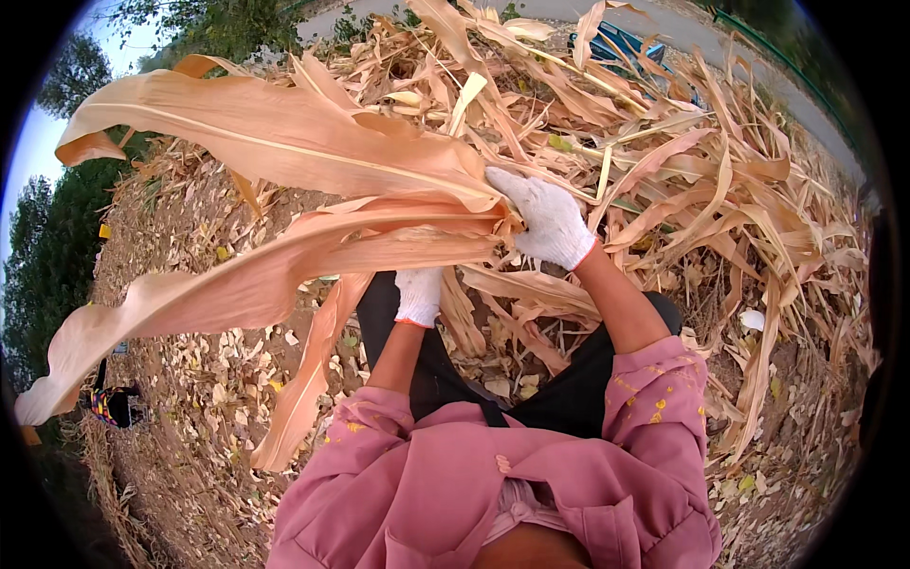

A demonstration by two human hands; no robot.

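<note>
My right hand (pixel 545 220), in a white knit glove, is closed round the gathered base of a bunch of long, dry tan corn leaves (pixel 284 142). The broad blades fan out from it to the left, several of them curling at the edges. Below the bunch is my left hand (pixel 418 292), gloved the same way. The leaves cover its fingers, so I cannot see what they grip or touch. One narrower leaf (pixel 318 379) hangs down beside my left forearm.
A large tangled heap of dry corn stalks and leaves (pixel 682 180) lies ahead and to the right. Behind it stands a blue object (pixel 621 45), partly covered. Small fallen leaves litter the bare soil (pixel 209 379). A dark, colourful bag-like thing (pixel 116 405) is at the far left.
</note>
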